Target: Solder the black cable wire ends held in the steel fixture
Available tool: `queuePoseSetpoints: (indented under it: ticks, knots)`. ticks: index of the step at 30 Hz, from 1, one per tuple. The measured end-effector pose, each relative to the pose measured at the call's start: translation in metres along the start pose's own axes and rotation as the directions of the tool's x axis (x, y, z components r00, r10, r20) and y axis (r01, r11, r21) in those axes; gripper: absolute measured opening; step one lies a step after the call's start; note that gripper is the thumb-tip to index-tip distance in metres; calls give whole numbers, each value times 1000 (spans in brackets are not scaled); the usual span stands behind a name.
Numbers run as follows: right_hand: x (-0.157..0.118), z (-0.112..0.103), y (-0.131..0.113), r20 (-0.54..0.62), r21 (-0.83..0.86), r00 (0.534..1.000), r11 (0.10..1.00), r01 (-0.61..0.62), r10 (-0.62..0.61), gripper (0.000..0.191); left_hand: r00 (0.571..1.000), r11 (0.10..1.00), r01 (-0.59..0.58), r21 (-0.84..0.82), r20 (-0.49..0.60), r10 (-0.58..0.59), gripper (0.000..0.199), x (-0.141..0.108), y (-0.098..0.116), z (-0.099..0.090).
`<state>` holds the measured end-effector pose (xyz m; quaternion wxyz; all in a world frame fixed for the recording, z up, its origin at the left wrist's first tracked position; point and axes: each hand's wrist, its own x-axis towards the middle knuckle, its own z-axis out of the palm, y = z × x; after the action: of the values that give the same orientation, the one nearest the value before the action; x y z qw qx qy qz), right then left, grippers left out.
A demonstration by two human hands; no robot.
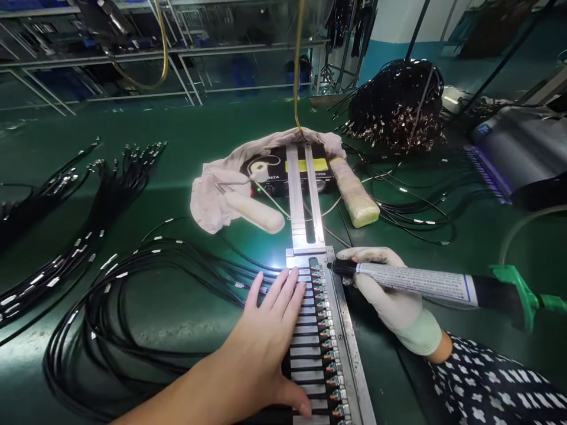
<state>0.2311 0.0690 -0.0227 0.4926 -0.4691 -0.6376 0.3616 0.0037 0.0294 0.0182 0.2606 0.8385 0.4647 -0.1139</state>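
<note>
One tube (414, 283) is held by the curled right hand (390, 295); the rack (348, 348) is touched at its left side by the spread left hand (266, 330).

Metal fixture (353, 360) cut off by bottom edge; print on syringe (416, 282) too small to read; black box (280, 188) partly hidden.

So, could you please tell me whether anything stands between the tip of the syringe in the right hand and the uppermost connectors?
Nothing visible apart from the narrow metal edge beside the connectors. The right hand holds the syringe with its tip at that edge; the left hand is on the connectors' other side.
</note>
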Motion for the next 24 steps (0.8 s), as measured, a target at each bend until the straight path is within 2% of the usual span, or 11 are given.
queuePoseSetpoints:
  ticks: [4,9,19,24]
  knots:
    - [0,0,-2,5,-15,1000,1000,20,-20,20,998,999,-21,-25,-63,20,124,0,-2,2]
    - [0,-4,-3,-14,-67,998,995,68,-69,21,997,1000,-8,-26,-72,6,125,-2,-1,2]
    - [8,-8,-8,83,-135,987,979,150,-139,20,999,999,35,-20,7,-35,129,3,5,-5]
    - [12,-6,-9,90,-151,979,969,194,-182,21,999,998,33,-48,24,-32,131,7,0,2]
